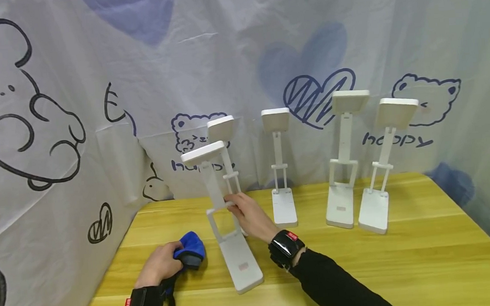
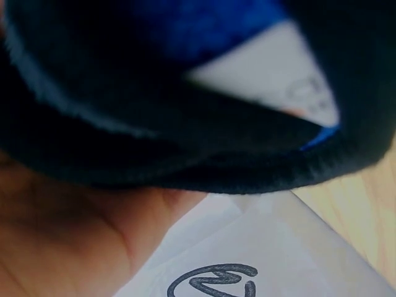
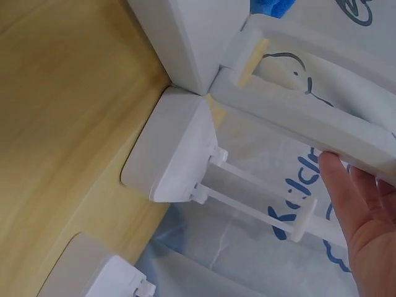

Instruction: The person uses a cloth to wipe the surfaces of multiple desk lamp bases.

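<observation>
Your right hand point(image 1: 252, 216) pinches the frame of the near-left white lamp point(image 1: 240, 261), left of centre over the counter point(image 1: 332, 271); your left hand point(image 1: 160, 263) grips blue-black cloth point(image 1: 193, 247) beside it. Looks like the lamp-handling step; next move calls for clearing the far-left lamp point(image 1: 221, 128).

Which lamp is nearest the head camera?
The front-left lamp, partly covering the rear-left lamp; its base reaches lower in view than any other's.
</observation>
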`<state>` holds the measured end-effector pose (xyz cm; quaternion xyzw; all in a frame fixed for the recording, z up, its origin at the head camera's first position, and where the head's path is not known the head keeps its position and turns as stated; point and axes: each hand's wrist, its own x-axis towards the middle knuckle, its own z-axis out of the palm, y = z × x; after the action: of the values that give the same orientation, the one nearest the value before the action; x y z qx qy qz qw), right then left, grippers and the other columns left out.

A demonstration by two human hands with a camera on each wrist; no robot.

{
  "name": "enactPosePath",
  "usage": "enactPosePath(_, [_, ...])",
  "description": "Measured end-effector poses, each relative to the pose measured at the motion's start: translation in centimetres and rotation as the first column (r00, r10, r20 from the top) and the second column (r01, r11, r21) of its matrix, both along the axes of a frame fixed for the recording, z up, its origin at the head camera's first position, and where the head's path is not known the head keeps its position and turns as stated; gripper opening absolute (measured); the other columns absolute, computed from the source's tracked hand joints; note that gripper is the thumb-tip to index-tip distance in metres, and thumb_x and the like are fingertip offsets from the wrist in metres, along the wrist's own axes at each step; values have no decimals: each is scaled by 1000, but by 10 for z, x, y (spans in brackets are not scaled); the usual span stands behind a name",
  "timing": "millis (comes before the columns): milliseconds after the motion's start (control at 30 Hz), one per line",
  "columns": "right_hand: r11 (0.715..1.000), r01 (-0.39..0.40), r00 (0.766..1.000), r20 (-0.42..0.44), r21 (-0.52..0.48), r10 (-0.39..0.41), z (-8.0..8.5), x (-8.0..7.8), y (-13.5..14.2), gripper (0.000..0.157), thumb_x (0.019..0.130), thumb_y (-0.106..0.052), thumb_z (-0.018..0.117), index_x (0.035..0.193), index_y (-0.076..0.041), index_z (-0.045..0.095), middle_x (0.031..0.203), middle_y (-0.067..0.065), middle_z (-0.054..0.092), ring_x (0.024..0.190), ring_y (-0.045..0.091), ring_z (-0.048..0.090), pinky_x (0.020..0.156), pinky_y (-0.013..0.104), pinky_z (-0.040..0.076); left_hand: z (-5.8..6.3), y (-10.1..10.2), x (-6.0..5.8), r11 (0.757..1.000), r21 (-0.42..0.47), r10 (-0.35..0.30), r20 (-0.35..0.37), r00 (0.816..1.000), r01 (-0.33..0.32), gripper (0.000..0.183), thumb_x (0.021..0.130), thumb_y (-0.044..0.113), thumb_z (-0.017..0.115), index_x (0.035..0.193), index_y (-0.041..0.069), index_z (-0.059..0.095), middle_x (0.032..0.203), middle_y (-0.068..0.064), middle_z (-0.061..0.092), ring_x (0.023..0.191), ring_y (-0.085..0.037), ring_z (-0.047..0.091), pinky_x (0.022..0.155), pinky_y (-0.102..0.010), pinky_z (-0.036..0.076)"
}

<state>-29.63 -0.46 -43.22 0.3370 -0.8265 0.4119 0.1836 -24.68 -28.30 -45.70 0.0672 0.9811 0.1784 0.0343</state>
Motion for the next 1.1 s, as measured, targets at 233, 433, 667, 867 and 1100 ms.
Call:
enactPosePath(233, [1000,-9,1000,-10,-6,9,0,7,10,29,97,-11,50,125,-7,57,109,8,61,88,13,56,71,32,53,1,-1,1,1000,-9,-7,2,1000,7,49,68,-2,58,116,2,64,114,-22,64,99,-34,58,83,-50,48])
enactPosePath(433, [1000,16,1000,9,0,-16,0,11,19,31,96,-8,51,127,-7,55,113,10,61,92,14,57,74,34,54,1,-2,1,1000,-6,4,9,1000,-4,49,69,-1,58,118,1,63,115,-23,64,99,-34,58,84,-52,48])
enactPosePath(667, [999,53,997,-49,-11,-54,-2,14,36,30,95,-5,53,125,-4,56,113,13,62,94,18,59,73,37,54,2,1,1,1000,-8,3,-6,1000,-3,49,69,-2,58,118,1,63,114,-24,64,98,-34,59,84,-52,48])
enactPosePath(867, [997,80,991,-110,-22,-82,-4,16,52,30,93,-2,54,123,-4,57,110,15,62,94,22,59,74,38,55,2,3,1,1000,-28,-5,-12,1000,4,51,70,-2,58,121,0,61,118,-25,62,105,-38,56,89,-55,46])
enactPosePath(1100, [995,100,987,-122,-21,-102,-5,16,63,29,91,0,56,120,-4,58,111,13,61,98,21,59,76,38,56,-3,4,-3,999,-46,-9,-33,999,7,51,69,-1,58,120,2,62,116,-24,63,104,-37,57,88,-55,47])
